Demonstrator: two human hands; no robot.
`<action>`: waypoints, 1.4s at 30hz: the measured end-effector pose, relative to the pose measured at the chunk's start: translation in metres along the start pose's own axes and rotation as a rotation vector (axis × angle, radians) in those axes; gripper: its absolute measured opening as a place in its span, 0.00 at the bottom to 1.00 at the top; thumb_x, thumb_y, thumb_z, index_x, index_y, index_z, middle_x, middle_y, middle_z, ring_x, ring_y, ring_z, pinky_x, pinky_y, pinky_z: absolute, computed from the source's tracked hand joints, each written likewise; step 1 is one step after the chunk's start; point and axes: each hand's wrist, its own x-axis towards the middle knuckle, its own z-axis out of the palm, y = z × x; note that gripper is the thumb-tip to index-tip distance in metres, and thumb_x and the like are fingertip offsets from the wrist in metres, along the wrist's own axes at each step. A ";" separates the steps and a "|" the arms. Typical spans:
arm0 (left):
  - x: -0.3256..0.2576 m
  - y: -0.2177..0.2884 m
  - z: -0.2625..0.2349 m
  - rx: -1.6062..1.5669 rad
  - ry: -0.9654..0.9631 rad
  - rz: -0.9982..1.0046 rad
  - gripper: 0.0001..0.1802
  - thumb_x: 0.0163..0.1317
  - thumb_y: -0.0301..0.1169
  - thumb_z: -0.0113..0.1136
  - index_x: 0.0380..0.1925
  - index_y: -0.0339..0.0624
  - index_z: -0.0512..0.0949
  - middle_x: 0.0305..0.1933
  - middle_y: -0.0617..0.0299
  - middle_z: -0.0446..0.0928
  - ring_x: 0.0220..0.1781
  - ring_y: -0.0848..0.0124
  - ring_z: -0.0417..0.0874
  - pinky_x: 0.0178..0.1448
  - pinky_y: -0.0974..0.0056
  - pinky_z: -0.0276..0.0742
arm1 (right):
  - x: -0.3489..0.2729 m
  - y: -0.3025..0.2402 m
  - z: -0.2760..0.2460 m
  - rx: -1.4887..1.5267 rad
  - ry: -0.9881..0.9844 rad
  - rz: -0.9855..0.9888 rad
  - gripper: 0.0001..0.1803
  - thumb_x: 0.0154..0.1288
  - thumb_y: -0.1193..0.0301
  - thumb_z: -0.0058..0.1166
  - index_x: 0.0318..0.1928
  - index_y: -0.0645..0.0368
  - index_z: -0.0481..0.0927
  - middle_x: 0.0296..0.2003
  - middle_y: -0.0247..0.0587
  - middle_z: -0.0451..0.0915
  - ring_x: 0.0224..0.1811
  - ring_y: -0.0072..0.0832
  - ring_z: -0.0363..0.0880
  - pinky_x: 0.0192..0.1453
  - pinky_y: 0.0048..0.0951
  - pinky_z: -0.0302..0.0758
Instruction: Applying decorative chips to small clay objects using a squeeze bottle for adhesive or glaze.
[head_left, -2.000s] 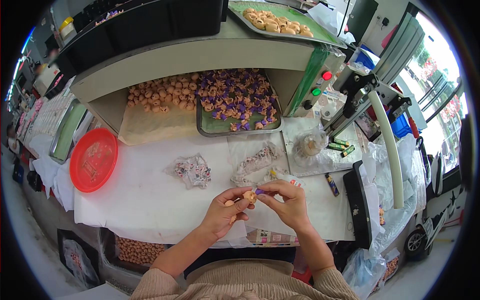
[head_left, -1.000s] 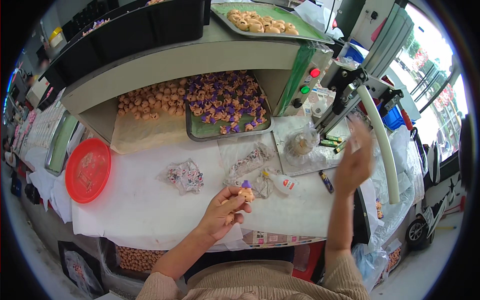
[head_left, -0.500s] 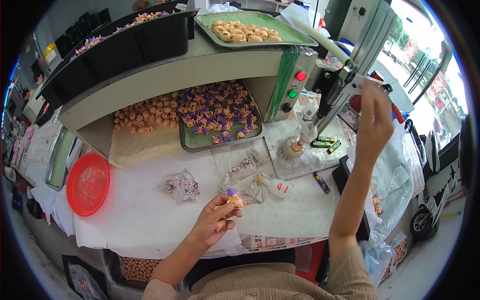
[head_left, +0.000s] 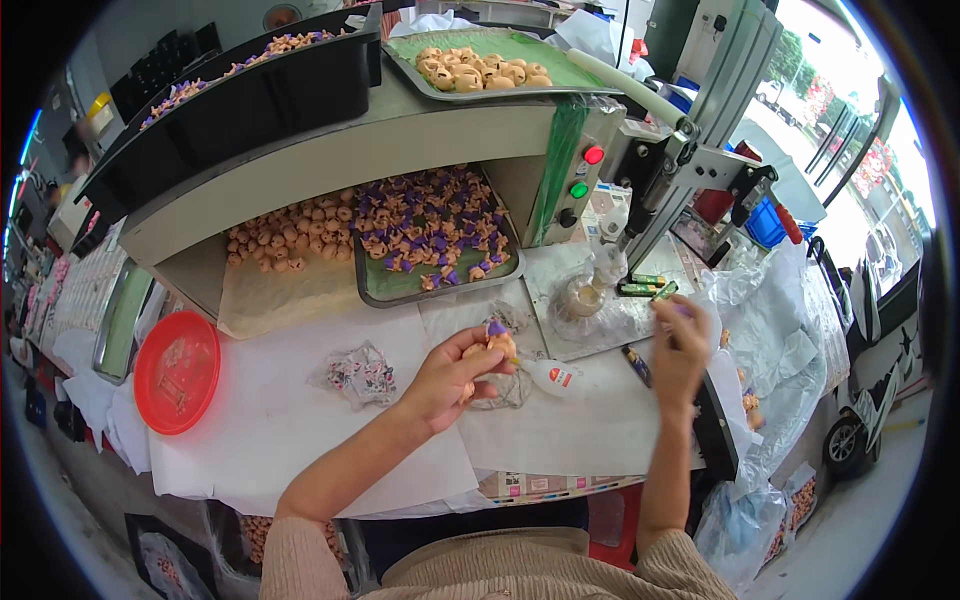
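Between the thumb and fingers of my left hand (head_left: 448, 385) is a small peach doll figure (head_left: 500, 345) with a purple top. A round peach piece (head_left: 467, 393) shows lower down among the same hand's fingers. My right hand (head_left: 682, 358), smeared by motion, is closed near the right edge of the metal plate (head_left: 610, 335), with a bit of purple (head_left: 684, 311) at its fingertips. Left of that hand stands a round translucent holder (head_left: 584, 298) under the lever press (head_left: 675, 170). A white squeeze bottle (head_left: 552, 376) lies just right of my left hand.
A tray of purple-and-peach figures (head_left: 372, 290) and a pile of round peach heads (head_left: 290, 235) sit under the shelf. A red bowl (head_left: 150, 385) stands at the left. Green cylinders (head_left: 640, 288) lie beside the press. A crumpled patterned bag (head_left: 360, 376) lies mid-table.
My right hand has come down from the press lever to beside the plate. The purple-topped piece has left the holder. My left hand has moved right and up with its figure.
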 end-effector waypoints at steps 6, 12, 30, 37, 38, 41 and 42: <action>0.058 0.003 0.033 0.125 -0.055 -0.033 0.13 0.63 0.34 0.61 0.46 0.44 0.77 0.40 0.69 0.78 0.32 0.81 0.75 0.24 0.77 0.65 | 0.001 0.090 -0.127 -0.527 0.078 0.201 0.10 0.63 0.76 0.53 0.44 0.61 0.83 0.42 0.45 0.79 0.43 0.36 0.78 0.43 0.32 0.74; 0.138 -0.032 0.069 0.373 0.000 0.232 0.15 0.59 0.35 0.66 0.43 0.40 0.78 0.34 0.71 0.74 0.29 0.84 0.72 0.23 0.77 0.63 | -0.013 0.121 -0.148 -0.546 -0.108 0.356 0.11 0.62 0.76 0.51 0.43 0.65 0.81 0.42 0.50 0.80 0.43 0.43 0.79 0.48 0.35 0.74; 0.177 -0.060 0.069 0.689 0.075 0.743 0.15 0.49 0.19 0.68 0.39 0.35 0.80 0.36 0.65 0.65 0.32 0.77 0.70 0.39 0.73 0.72 | 0.124 -0.068 -0.010 0.069 0.258 -0.423 0.18 0.62 0.72 0.58 0.53 0.61 0.78 0.47 0.44 0.81 0.52 0.30 0.78 0.57 0.29 0.71; 0.170 -0.059 0.085 0.772 0.077 0.705 0.18 0.45 0.18 0.70 0.39 0.34 0.79 0.39 0.64 0.66 0.35 0.76 0.71 0.38 0.73 0.70 | 0.215 -0.090 -0.026 0.296 -0.317 0.074 0.28 0.61 0.55 0.59 0.56 0.61 0.76 0.48 0.42 0.80 0.46 0.27 0.77 0.51 0.26 0.68; 0.170 -0.059 0.083 0.772 0.082 0.708 0.18 0.45 0.18 0.70 0.39 0.34 0.79 0.39 0.64 0.66 0.35 0.76 0.71 0.38 0.73 0.70 | 0.210 -0.093 -0.033 0.514 -0.138 -0.032 0.24 0.63 0.57 0.57 0.52 0.61 0.78 0.43 0.41 0.81 0.43 0.28 0.76 0.52 0.28 0.67; 0.173 -0.064 0.080 0.825 0.101 0.796 0.19 0.46 0.18 0.69 0.40 0.35 0.77 0.39 0.64 0.66 0.34 0.76 0.70 0.37 0.73 0.68 | 0.181 -0.088 -0.082 1.178 -0.040 -0.261 0.16 0.68 0.61 0.49 0.40 0.62 0.81 0.29 0.38 0.78 0.35 0.32 0.74 0.55 0.36 0.65; 0.171 -0.063 0.077 0.834 0.124 0.806 0.19 0.48 0.19 0.67 0.42 0.37 0.75 0.38 0.64 0.66 0.34 0.75 0.69 0.36 0.73 0.69 | 0.162 -0.081 -0.088 1.158 -0.129 -0.425 0.16 0.70 0.62 0.47 0.39 0.62 0.80 0.26 0.37 0.75 0.33 0.32 0.72 0.56 0.37 0.65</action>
